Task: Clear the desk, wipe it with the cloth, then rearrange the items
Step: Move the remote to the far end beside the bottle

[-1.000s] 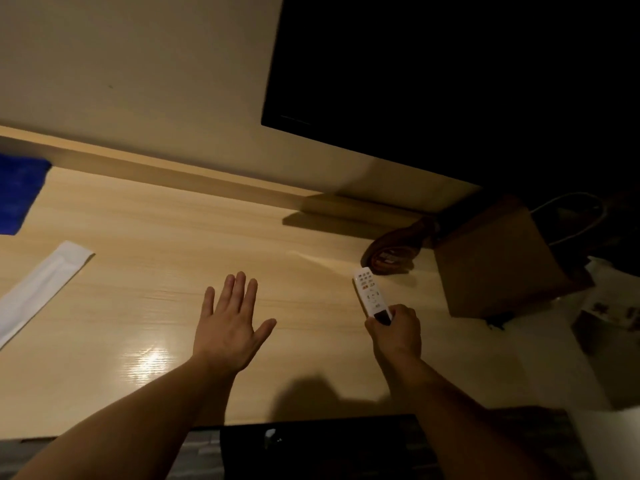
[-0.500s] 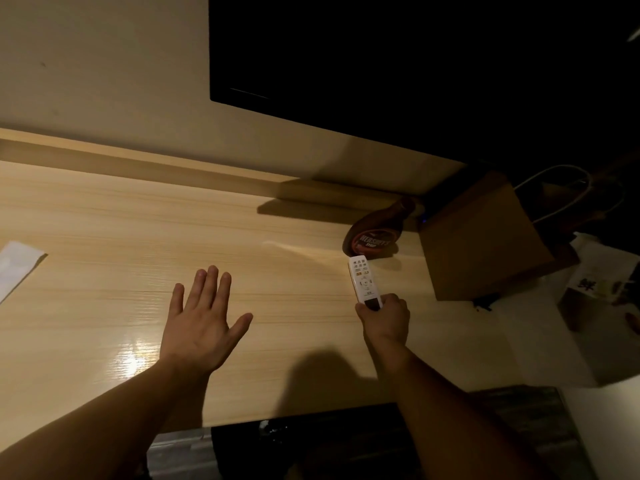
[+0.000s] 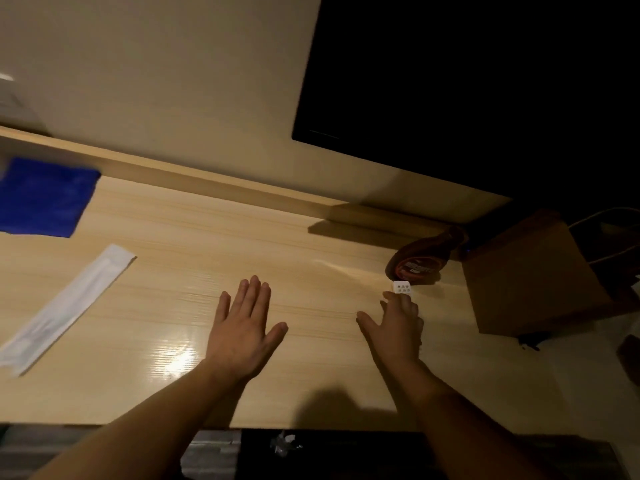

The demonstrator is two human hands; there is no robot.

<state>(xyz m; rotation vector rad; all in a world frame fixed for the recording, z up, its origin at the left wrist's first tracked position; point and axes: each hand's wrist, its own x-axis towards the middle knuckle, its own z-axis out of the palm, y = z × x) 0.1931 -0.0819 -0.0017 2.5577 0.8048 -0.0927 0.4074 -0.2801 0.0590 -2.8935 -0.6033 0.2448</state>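
Desk (image 3: pixel 194 237) surface of pale wood is seen under dim light. A blue cloth (image 3: pixel 45 199) is laid at its far left, with a white paper sleeve (image 3: pixel 69 306) just in front of it. The left hand (image 3: pixel 242 327) is spread flat, fingers apart. The right hand (image 3: pixel 398 323) is opened over a white remote (image 3: pixel 401 287), only its tip showing, near a brown bottle (image 3: pixel 422 261) and a paper bag (image 3: pixel 533 271).

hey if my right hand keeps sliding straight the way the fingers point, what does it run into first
Probably the brown syrup bottle. The right hand covers most of the white remote, whose far end sits just short of the bottle. The paper bag lies off to the right; depth is uncertain.
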